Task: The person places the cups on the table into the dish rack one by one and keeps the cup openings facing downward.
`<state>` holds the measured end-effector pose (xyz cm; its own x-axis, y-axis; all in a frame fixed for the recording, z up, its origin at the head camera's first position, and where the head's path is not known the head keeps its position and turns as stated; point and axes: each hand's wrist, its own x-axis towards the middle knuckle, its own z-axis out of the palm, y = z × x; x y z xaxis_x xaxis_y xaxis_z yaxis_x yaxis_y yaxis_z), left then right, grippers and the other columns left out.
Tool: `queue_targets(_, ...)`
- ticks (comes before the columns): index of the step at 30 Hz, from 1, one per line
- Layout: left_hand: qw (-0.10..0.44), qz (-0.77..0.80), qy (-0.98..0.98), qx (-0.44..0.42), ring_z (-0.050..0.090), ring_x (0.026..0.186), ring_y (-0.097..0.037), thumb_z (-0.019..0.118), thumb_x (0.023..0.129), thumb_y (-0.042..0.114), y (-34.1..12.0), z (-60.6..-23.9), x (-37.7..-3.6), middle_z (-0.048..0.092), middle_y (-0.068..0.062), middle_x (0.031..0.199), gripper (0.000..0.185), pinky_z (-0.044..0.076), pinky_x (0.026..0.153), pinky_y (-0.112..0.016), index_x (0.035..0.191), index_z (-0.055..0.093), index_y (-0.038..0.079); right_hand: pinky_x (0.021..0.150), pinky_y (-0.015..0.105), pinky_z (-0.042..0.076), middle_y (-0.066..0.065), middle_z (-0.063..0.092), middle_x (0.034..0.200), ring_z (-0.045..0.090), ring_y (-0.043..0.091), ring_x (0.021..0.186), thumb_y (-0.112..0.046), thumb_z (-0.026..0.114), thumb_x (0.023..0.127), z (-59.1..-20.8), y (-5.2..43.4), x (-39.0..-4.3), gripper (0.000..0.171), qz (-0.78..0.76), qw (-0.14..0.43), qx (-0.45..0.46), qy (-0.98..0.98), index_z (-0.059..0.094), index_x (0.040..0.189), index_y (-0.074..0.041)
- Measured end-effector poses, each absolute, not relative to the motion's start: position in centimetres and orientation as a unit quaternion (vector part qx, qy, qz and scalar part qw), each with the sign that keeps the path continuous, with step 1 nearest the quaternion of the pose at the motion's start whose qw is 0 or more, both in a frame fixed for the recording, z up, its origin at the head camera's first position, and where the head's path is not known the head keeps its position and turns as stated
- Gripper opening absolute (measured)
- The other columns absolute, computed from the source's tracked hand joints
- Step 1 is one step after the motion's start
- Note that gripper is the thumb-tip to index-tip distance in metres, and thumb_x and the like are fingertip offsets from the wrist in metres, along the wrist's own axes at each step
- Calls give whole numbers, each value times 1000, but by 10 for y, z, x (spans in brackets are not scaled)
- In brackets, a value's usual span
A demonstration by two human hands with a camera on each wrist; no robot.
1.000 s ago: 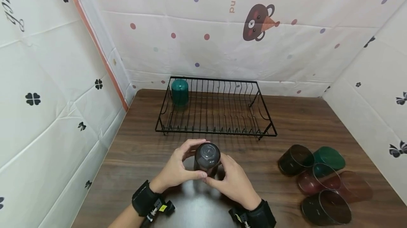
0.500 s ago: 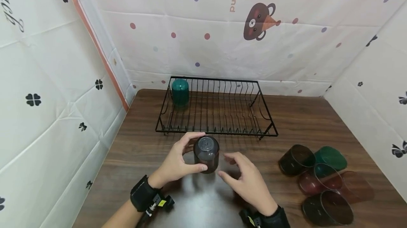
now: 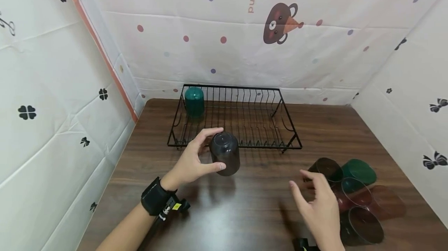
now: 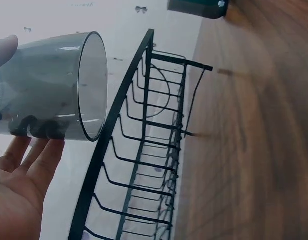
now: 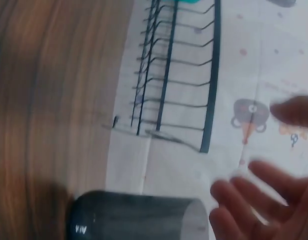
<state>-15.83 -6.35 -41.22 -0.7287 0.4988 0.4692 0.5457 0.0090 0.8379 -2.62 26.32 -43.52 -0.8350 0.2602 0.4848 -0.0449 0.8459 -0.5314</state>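
Note:
My left hand (image 3: 194, 161) grips a dark grey see-through cup (image 3: 225, 155) by its side, fingers on one side and thumb on the other. The cup is bottom up, raised above the table just before the front bar of the black wire dish rack (image 3: 294, 148). In the left wrist view the held cup's rim (image 4: 94, 85) points at the rack. My right hand (image 3: 318, 204) holds nothing, its fingers and thumb spread apart. It hovers beside the cups at the right, nearest a dark brown cup (image 3: 326, 165). A teal cup (image 3: 194, 101) stands upside down in the rack's back left corner.
A green cup (image 3: 362, 169), two reddish cups, one at the near left (image 3: 344, 198) and one farther right (image 3: 390, 204), and a dark cup (image 3: 365, 225) cluster on the wooden table (image 3: 210, 220). Printed cloth walls (image 3: 157, 56) enclose the table's back and sides.
The right hand has let go of the grey cup and moved right toward the cup cluster. The left hand has lifted the grey cup and carried it forward to the rack's front.

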Motion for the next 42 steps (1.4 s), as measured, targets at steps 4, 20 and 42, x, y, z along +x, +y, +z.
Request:
queue_targets(4,27,-604,-703,-376,60,122,-20,84,81,5,-61,-404,-169,54,-1,141,86,57,96,-37,153,41,26,60,10,42,11,58,129,63,22,88,-25,76,92,-436,271,-24,46,249,307,-121,-911,61,133,-8)
queue_targets(20,97,-477,-808,-331,68,110,-17,89,80,30,-71,-370,-219,57,0,141,84,59,91,-37,149,42,23,50,38,42,18,49,146,63,29,76,-20,48,106,-446,283,-30,44,235,226,-188,-927,50,146,-2)
queue_targets(42,38,-305,-907,-286,54,131,-30,89,78,39,-85,-345,-293,53,-9,145,92,48,103,-56,154,38,29,64,52,54,25,49,138,65,36,95,-32,63,100,-455,284,-33,58,241,232,-186,-924,47,146,-1)
